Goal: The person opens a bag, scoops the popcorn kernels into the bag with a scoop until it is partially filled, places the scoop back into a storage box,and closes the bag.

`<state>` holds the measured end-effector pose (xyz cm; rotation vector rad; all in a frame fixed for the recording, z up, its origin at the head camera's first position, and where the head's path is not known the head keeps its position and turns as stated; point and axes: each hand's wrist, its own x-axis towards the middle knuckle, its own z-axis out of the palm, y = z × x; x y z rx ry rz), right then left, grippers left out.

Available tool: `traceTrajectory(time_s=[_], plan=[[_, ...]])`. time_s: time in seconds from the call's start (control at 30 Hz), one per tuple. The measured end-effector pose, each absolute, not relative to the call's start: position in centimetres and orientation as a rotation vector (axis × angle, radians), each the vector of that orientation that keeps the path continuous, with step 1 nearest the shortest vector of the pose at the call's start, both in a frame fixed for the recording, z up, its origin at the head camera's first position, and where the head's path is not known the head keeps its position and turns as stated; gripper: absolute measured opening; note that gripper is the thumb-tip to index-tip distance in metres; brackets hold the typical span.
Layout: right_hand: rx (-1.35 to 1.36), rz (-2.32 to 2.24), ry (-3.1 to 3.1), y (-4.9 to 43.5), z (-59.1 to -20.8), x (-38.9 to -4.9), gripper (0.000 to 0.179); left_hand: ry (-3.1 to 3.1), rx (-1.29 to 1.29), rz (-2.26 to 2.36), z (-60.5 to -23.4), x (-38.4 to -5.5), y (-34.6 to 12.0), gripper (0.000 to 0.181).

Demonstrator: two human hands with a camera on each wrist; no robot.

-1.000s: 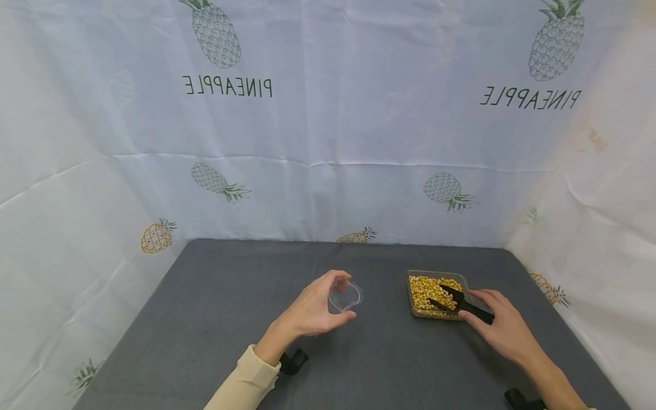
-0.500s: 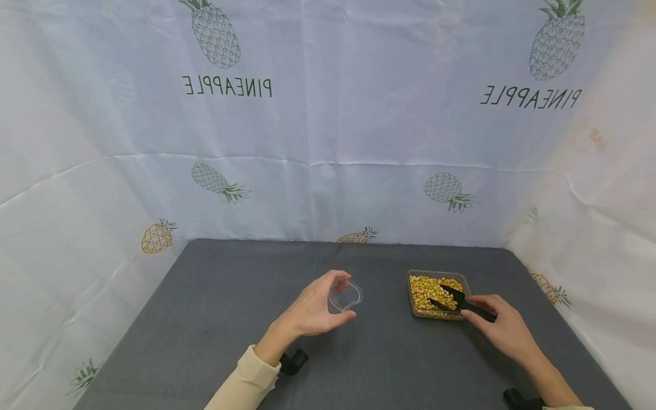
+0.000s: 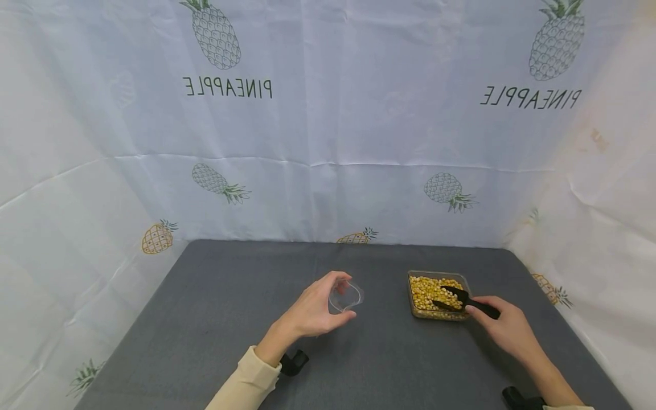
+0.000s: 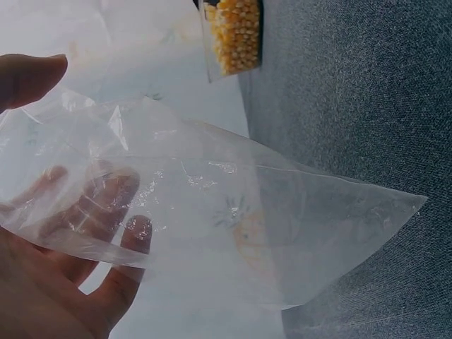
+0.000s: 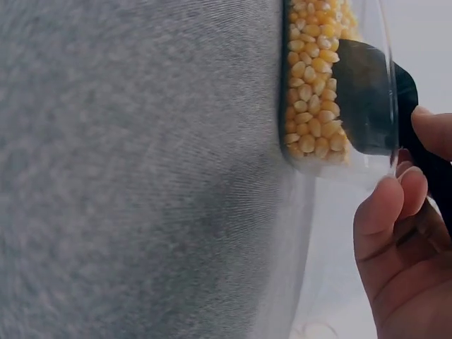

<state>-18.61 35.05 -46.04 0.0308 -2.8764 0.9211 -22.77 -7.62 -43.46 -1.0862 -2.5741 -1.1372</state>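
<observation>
My left hand (image 3: 315,310) holds a clear plastic bag (image 3: 345,297) with its mouth spread between thumb and fingers. In the left wrist view the bag (image 4: 212,191) tapers to a pointed corner over the cloth, and the fingers (image 4: 116,201) show through the film. My right hand (image 3: 507,327) grips a black scoop (image 3: 484,309) by its handle. The scoop's blade sits among yellow corn kernels (image 3: 425,290) in a clear rectangular container (image 3: 438,274). Up close, the right wrist view has the dark blade (image 5: 364,95) behind the container's wall, beside the kernels (image 5: 311,92).
Grey cloth (image 3: 246,285) covers the table. A white pineapple-print curtain (image 3: 328,114) stands along the back and sides. A black wrist strap mount (image 3: 294,363) is on the left wrist, another (image 3: 520,398) on the right.
The scoop and my right hand have shifted slightly to the right within the corn container. My left hand and the plastic bag stay in place.
</observation>
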Motion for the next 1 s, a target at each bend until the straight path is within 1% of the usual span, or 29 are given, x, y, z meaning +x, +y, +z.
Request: traceTrajectory(time_s=[0.23, 0.57, 1.0], plan=[[-0.007, 1.009, -2.859, 35.2, -45.5, -18.2, 0.056, -2.585, -1.085, -1.149, -43.5, -22.7, -7.5, 0.062], [-0.019, 1.017, -2.823, 35.3, -44.6, -17.8, 0.057, -2.576, -1.093, -1.139, -43.3, -22.7, -7.5, 0.061], [-0.010, 1.076, -2.735, 35.5, -44.5, -17.4, 0.047, -2.545, -1.102, -1.132, -43.4, -22.7, -7.5, 0.062]])
